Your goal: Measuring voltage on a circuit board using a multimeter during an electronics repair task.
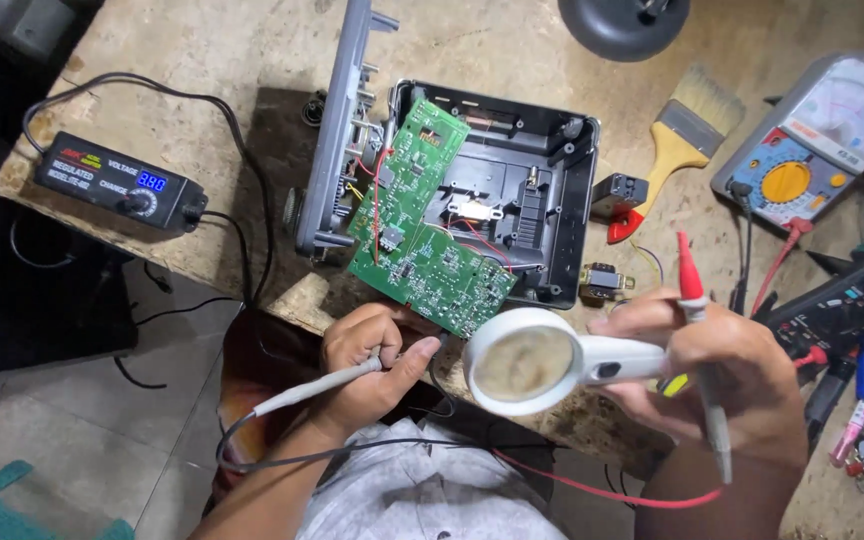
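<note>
Head view: left hand (367, 360) grips grey probe (317, 386); right hand (717, 375) clasps magnifier (542, 362) and red probe (697, 340). Green circuit board (422, 225) lifted from opened black case (552, 190); probes not yet touching it.

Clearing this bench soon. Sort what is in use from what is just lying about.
In use:
left hand holding grey probe
right hand holding white magnifier and red probe
green circuit board
opened black case

Lying about:
paintbrush
analog multimeter
adjustable power adapter
</note>
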